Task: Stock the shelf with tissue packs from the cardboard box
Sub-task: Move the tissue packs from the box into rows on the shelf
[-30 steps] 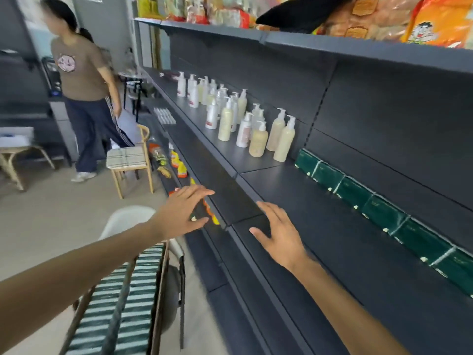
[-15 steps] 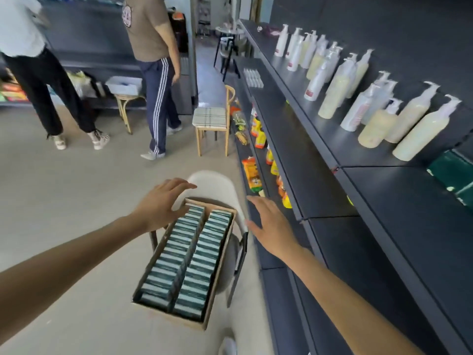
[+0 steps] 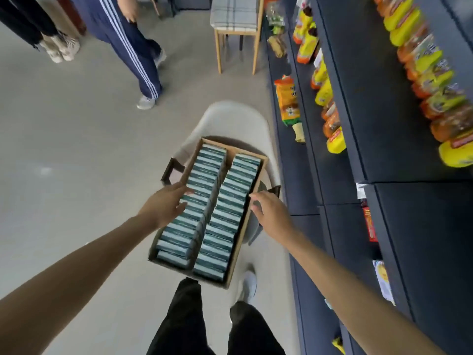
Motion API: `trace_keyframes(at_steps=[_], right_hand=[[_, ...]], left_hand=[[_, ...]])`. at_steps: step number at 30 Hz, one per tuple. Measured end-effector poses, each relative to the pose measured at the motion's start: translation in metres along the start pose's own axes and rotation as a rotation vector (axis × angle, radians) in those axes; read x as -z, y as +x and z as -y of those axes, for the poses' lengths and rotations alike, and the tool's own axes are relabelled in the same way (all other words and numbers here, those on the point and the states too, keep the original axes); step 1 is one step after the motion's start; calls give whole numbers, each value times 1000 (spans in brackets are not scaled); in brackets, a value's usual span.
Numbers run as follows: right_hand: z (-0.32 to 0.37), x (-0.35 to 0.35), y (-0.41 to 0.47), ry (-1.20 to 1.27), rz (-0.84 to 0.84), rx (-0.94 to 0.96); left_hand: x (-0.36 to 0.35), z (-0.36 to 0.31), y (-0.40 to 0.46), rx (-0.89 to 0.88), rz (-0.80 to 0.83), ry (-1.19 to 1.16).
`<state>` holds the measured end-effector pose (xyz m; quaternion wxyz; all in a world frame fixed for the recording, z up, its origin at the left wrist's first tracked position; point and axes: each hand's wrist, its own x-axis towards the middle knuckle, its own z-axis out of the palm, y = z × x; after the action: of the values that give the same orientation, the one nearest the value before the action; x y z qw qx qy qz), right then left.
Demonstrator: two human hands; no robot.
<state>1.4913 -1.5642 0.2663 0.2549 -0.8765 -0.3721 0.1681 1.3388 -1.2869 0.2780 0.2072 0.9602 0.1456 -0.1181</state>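
A cardboard box (image 3: pixel 257 172) sits on a white chair (image 3: pixel 230 119) below me, packed with two rows of green tissue packs (image 3: pixel 225 201). My left hand (image 3: pixel 163 203) hovers over the left row with its fingers spread and relaxed, holding nothing. My right hand (image 3: pixel 268 213) is at the box's right rim, fingers loose and empty; whether it touches the rim is unclear. The dark shelf (image 3: pixel 384 175) runs along the right side.
Yellow and orange snack bags (image 3: pixel 332 116) line the lower shelves at right. A wooden chair with a checked cushion (image 3: pixel 235 14) stands ahead. A person in striped navy trousers (image 3: pixel 128 42) and another person's legs (image 3: pixel 51 34) stand on the grey floor at upper left.
My view has tilted down from the shelf to the box. Both hands have dropped from shelf height to the box, left over the packs, right at the rim.
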Motion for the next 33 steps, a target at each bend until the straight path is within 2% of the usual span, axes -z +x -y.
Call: trace_keyframes(at_steps=[6,10,16,22,27,30,33], right_hand=[[-40,-93,45,69,-32,-200],[-64,-146,80,13,6,-217],[-88,-193,110,-105,-81,-218],[-92,-212,122,-267,21,-317],[-84,-214,128,-370,2,-366],[-75,-205,124,-387,-94,-374],[-58,-177,109,-301,-187,-329]], left_hand=[[-66,64,97,21,103,-24],[-106,102,148,-24,115,-37],[-147,142,185,-200,80,188],[-151,156,192,-359,56,368],[-154,158,196,-343,57,440],[-141,154,192,-339,-3,367],[-112,149,179,-347,-36,213]])
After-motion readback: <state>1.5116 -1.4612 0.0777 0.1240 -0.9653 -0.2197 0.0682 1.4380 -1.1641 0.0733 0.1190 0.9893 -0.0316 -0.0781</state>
